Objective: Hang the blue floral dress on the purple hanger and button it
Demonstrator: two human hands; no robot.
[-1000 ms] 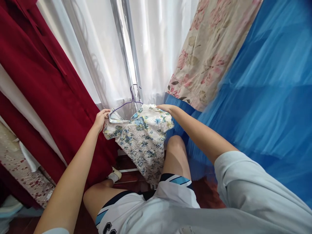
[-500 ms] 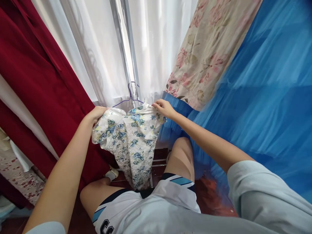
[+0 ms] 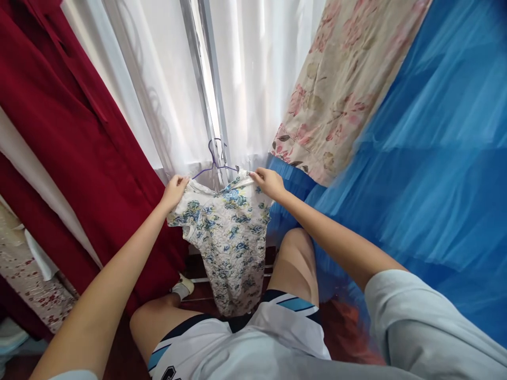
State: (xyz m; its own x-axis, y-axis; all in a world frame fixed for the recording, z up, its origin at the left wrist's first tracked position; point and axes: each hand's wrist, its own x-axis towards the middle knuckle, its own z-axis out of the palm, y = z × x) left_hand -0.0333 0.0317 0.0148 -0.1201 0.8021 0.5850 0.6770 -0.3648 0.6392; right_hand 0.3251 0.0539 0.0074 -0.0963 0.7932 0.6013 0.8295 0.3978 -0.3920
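Note:
A white short-sleeved dress (image 3: 233,237) with blue flowers hangs in front of my knees, its neckline turned up. Inside its neck sits a thin purple hanger (image 3: 214,167), the hook standing above the collar. With fingers pinched, my left hand (image 3: 175,191) grips the dress at its left shoulder. Opposite it, my right hand (image 3: 268,182) holds the right shoulder close to the hanger's end. The hanger's lower part is hidden within the cloth.
White curtains (image 3: 253,68) and a metal pole (image 3: 212,79) stand just ahead. Dark red cloth (image 3: 106,174) hangs at the left. To the right hang a pink-flowered beige cloth (image 3: 336,100) and blue tulle (image 3: 420,190). My knees flank the dress.
My left hand has moved right and regripped higher on the shoulder. The dress now hangs flatter and straighter, slightly farther right, and the hanger sits a bit lower.

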